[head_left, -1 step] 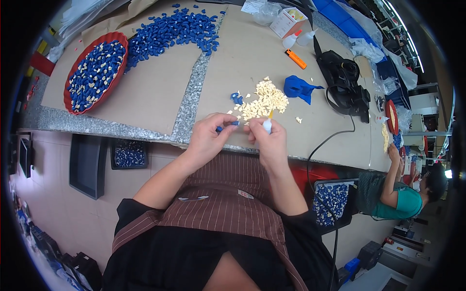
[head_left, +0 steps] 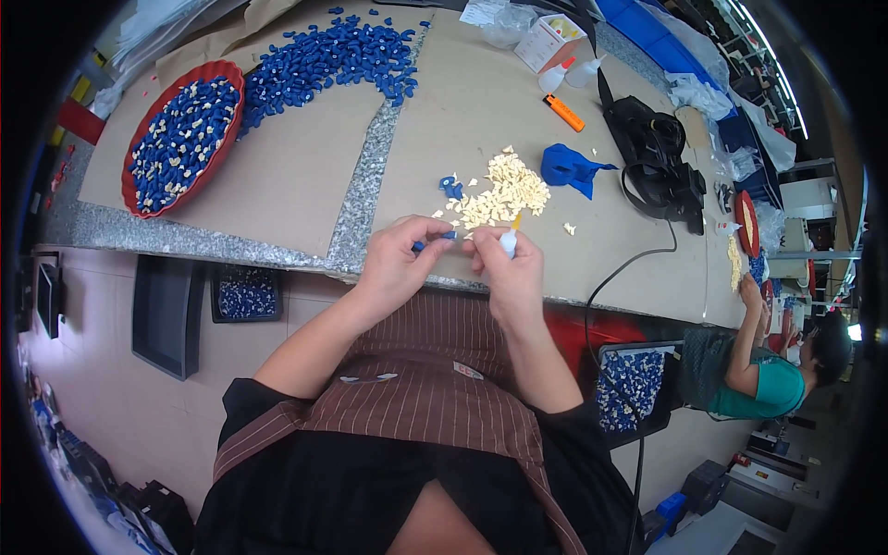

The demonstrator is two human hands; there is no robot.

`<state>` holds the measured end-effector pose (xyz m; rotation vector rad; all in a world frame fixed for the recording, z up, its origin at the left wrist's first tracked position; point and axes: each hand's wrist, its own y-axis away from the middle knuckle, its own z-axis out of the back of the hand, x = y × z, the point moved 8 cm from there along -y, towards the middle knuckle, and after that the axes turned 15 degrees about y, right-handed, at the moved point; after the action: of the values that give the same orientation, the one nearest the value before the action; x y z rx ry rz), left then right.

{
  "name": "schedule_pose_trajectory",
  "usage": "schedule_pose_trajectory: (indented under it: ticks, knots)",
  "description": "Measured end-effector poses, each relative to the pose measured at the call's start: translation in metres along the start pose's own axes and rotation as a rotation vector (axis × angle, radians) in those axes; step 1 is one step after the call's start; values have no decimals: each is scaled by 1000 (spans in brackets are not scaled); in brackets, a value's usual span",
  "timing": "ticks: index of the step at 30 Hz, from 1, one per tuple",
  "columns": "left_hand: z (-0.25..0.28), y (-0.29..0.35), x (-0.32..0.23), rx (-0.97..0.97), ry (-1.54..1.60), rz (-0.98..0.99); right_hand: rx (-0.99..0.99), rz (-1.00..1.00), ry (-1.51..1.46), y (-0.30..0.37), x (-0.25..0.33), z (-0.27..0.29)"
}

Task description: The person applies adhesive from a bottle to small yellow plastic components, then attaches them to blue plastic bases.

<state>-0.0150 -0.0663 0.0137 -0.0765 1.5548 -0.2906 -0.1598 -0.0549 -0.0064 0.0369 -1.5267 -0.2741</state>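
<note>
My left hand (head_left: 398,262) pinches a small dark blue piece (head_left: 448,236) between thumb and fingers at the table's near edge. Close beside it, my right hand (head_left: 514,277) is closed around a small white squeeze bottle (head_left: 508,242) with a yellow tip pointing up and away. The right thumb and fingertip meet near the blue piece; whether they also pinch a tiny cream piece is too small to tell. Just beyond both hands lies a heap of cream pieces (head_left: 513,185). Another blue piece (head_left: 450,187) rests at the heap's left side, and a blue pouch-like item (head_left: 569,169) at its right.
A red scalloped bowl (head_left: 239,111) of blue and cream pieces stands left, near a blue pile (head_left: 342,60). An orange lighter (head_left: 564,113), white bottles (head_left: 557,76), a carton (head_left: 546,44) and a black strapped bag (head_left: 643,134) lie right. A person (head_left: 772,384) works far right.
</note>
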Motion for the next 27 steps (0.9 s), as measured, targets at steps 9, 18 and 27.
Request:
schedule_pose_trajectory:
  ticks: [9, 18, 27]
  knots:
    - [0, 2, 2, 2, 23, -38, -94, 145, 79, 10, 3, -7]
    - [-1, 5, -9, 1, -10, -215, -71, 129, 125, 12, 4, -15]
    - [-2, 8, -11, -5, -56, -291, -12, 125, 243, 5, 2, -15]
